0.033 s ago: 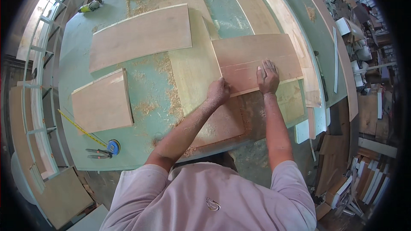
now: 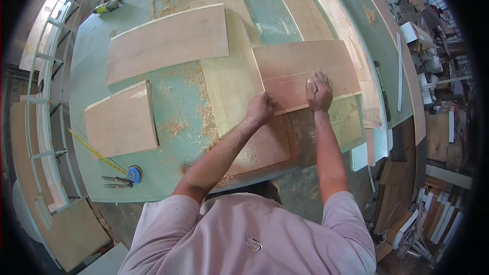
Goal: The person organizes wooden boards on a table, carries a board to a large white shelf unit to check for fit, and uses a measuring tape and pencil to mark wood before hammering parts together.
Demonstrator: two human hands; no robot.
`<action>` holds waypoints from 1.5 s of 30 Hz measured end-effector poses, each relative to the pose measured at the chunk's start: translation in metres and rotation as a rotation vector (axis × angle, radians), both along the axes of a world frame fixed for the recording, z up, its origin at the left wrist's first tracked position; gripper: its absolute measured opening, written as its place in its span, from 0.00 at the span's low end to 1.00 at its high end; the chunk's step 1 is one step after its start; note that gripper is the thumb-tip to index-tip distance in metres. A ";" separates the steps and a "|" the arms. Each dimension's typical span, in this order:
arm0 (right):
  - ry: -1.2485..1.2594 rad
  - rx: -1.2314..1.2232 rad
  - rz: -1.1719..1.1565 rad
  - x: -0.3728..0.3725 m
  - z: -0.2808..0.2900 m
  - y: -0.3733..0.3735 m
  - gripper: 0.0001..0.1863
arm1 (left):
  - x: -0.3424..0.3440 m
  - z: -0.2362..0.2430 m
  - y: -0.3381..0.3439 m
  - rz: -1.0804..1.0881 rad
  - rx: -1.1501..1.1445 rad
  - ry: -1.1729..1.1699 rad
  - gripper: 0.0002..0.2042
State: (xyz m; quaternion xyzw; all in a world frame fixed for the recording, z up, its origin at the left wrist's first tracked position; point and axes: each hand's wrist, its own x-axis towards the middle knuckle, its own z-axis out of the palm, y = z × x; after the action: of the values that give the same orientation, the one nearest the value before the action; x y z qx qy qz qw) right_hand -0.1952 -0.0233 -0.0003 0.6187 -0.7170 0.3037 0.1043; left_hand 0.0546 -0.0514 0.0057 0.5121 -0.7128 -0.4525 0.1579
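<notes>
A reddish-brown plywood panel [image 2: 298, 66] with pale lines along it lies before me, over other boards. My left hand [image 2: 260, 108] is closed at the panel's near left corner, thumb along its edge; its fingertips are partly hidden. My right hand [image 2: 319, 91] rests flat on the panel near its front edge, fingers stretched out and holding nothing. Under the panel and my left forearm, a pale yellow board [image 2: 229, 79] reaches toward the far side. A brown board [image 2: 265, 147] sits at the table's near edge.
On the green table [image 2: 122, 178] are a long panel [image 2: 168, 43], stacked panels [image 2: 121, 120], a tape measure [image 2: 134, 174], pliers [image 2: 117, 182] and a cordless power tool [image 2: 108, 6]. Wood shavings [image 2: 206, 107] are scattered about. Long planks [image 2: 346, 35] line the right side.
</notes>
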 end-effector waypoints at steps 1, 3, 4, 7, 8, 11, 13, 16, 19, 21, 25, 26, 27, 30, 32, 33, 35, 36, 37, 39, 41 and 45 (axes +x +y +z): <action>0.007 0.003 -0.012 0.000 -0.001 0.000 0.22 | -0.001 0.001 0.000 0.002 0.004 -0.013 0.09; 0.004 0.005 -0.010 0.000 -0.002 -0.002 0.22 | -0.001 0.002 -0.001 0.007 0.010 -0.024 0.09; 0.000 0.001 -0.012 0.000 -0.001 -0.003 0.22 | -0.002 0.002 -0.002 0.015 0.022 -0.035 0.09; -0.004 0.015 -0.018 0.001 0.001 -0.003 0.21 | -0.001 0.001 -0.003 0.018 0.033 -0.037 0.10; -0.006 0.014 -0.023 0.001 0.001 -0.003 0.21 | -0.001 0.001 -0.003 0.018 0.033 -0.028 0.10; -0.018 0.008 -0.019 0.003 0.004 -0.006 0.22 | -0.001 0.001 -0.007 0.020 0.042 -0.033 0.11; -0.002 0.007 -0.028 0.004 0.003 -0.006 0.22 | -0.001 -0.001 -0.008 0.010 0.024 -0.026 0.11; -0.022 -0.002 -0.015 0.000 0.002 -0.008 0.22 | -0.002 -0.003 -0.010 -0.007 -0.011 -0.042 0.11; 0.000 0.013 -0.019 -0.001 0.002 -0.007 0.21 | -0.001 -0.003 -0.010 -0.021 -0.045 -0.057 0.11; -0.001 0.012 -0.026 0.000 0.003 -0.006 0.21 | -0.001 -0.003 -0.011 -0.029 -0.061 -0.048 0.12; 0.011 0.019 -0.029 0.001 0.006 -0.009 0.21 | -0.001 -0.007 -0.015 -0.066 -0.085 -0.107 0.14; 0.009 0.012 -0.031 0.002 0.007 -0.008 0.21 | 0.000 -0.009 -0.017 -0.076 -0.098 -0.149 0.16; 0.005 0.009 -0.033 0.000 0.004 -0.005 0.21 | 0.000 -0.003 -0.016 -0.087 -0.104 -0.152 0.16; -0.011 -0.008 -0.053 -0.006 0.002 -0.005 0.22 | 0.005 0.024 -0.019 -0.246 -0.042 -0.227 0.22; -0.034 -0.013 -0.068 -0.001 0.001 -0.005 0.23 | 0.012 0.023 -0.022 -0.267 0.024 -0.245 0.29; -0.030 0.003 -0.063 -0.001 0.002 -0.005 0.23 | 0.013 0.021 -0.022 -0.281 0.014 -0.253 0.29; -0.033 0.010 -0.072 -0.002 0.005 -0.007 0.23 | 0.013 0.016 -0.024 -0.229 -0.015 -0.232 0.31; -0.028 0.014 -0.066 -0.002 0.004 -0.005 0.23 | 0.010 0.017 -0.022 -0.244 -0.015 -0.237 0.31; -0.023 0.017 -0.058 -0.003 0.003 -0.004 0.24 | 0.007 0.018 -0.023 -0.248 -0.027 -0.241 0.31; -0.013 0.024 -0.068 -0.007 0.003 -0.005 0.24 | 0.003 0.021 -0.025 -0.257 -0.033 -0.251 0.30; -0.005 0.036 -0.068 -0.004 -0.001 -0.003 0.24 | 0.003 0.023 -0.025 -0.250 0.002 -0.226 0.28; -0.010 0.016 -0.057 -0.004 0.003 -0.002 0.23 | 0.004 0.015 -0.024 -0.226 0.028 -0.158 0.27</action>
State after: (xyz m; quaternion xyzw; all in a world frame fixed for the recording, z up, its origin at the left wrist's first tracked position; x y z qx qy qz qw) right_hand -0.1995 -0.0256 0.0028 0.5974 -0.7371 0.2980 0.1045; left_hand 0.0591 -0.0755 0.0206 0.4649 -0.7698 -0.4354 0.0422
